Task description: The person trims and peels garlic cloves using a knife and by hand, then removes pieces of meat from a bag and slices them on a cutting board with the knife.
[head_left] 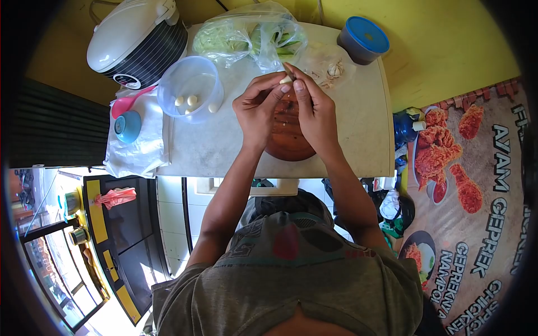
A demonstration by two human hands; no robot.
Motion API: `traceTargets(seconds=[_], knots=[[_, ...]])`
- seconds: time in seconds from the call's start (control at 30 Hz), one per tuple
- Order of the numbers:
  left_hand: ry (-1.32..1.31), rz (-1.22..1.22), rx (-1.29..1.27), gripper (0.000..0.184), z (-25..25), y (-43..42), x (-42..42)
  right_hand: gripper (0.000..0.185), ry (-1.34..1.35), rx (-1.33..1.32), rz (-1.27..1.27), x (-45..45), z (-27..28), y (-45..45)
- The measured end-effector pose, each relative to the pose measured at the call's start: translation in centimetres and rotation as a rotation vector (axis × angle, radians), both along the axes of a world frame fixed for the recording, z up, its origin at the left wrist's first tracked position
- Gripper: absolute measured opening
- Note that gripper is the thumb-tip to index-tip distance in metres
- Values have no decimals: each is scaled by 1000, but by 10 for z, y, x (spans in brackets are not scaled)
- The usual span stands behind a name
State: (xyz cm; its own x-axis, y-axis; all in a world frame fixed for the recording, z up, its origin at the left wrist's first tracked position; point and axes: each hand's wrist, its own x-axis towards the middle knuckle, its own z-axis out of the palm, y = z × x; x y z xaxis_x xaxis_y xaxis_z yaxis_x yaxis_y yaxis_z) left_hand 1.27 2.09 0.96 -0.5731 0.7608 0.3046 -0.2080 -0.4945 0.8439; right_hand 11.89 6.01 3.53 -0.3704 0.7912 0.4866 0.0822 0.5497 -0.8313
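My left hand (258, 109) is closed, pinching a pale peeled garlic clove (286, 80) between thumb and fingers. My right hand (317, 109) grips a small knife (288, 70), its blade up against the clove. Both hands meet above a round brown wooden cutting board (288, 143) with small bits scattered on it. To the left, a clear plastic bowl (162, 92) contains several peeled cloves (192, 99). A garlic bulb (335, 69) with loose skins lies on thin plastic behind my right hand. The knife's handle is mostly hidden by my fingers.
A rice cooker (140, 42) stands at the back left, near a pink spoon (126, 105) and a small blue bowl (128, 126). Bagged green vegetables (246, 36) lie along the back. A blue-lidded tub (364, 40) occupies the table's (364, 140) back right corner.
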Motion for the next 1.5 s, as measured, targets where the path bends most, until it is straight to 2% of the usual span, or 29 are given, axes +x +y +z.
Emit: traceTargets(seconds=[0.13,0.2,0.23,0.3,0.4,0.53,0.6,0.63,0.7,0.83,0.9,0.93,1.0,1.1,1.33,1.4,1.43,1.5], knots=[[94,56,37,20,-1,-1,3,34,7,-91,-55,-1,-1,-4],[61,37,45,21,2,-2,5,36,157,-371,97,0,7,-6],[61,37,44,21,1,-2,5,36,157,-372,97,3,11,-6],[5,5,69,22,2,-1,4,37,373,-863,344,10,19,-5],[-67,-8,5,23,-1,-1,5,37,412,-944,290,5,26,-8],[-116,-17,-36,23,-1,0,4,36,337,-876,291,7,22,-4],[-82,-7,26,23,-1,2,3,37,137,-612,216,7,19,-3],[-82,-8,25,23,0,1,3,37,138,-613,215,6,15,-3],[13,21,22,23,5,0,2,39,68,-345,132,3,8,-1],[176,96,15,23,1,0,-3,40,-14,-320,121,6,8,1],[409,187,48,23,-1,0,-7,40,-51,-170,90,6,2,3],[410,187,50,23,0,-1,-9,40,-50,-168,89,8,3,4],[666,299,67,24,3,-3,-11,39,-221,-183,42,11,9,2],[809,389,112,24,6,-3,-11,40,-275,-145,21,13,15,1],[870,438,138,28,2,-5,-10,38,-411,-121,-74,14,27,-5],[973,426,168,29,6,-6,-12,36,-499,-79,-164,13,31,-7],[973,426,167,29,7,-6,-12,36,-500,-79,-163,13,27,-6],[973,425,202,29,7,-6,-10,35,-324,-56,-142,12,18,0]])
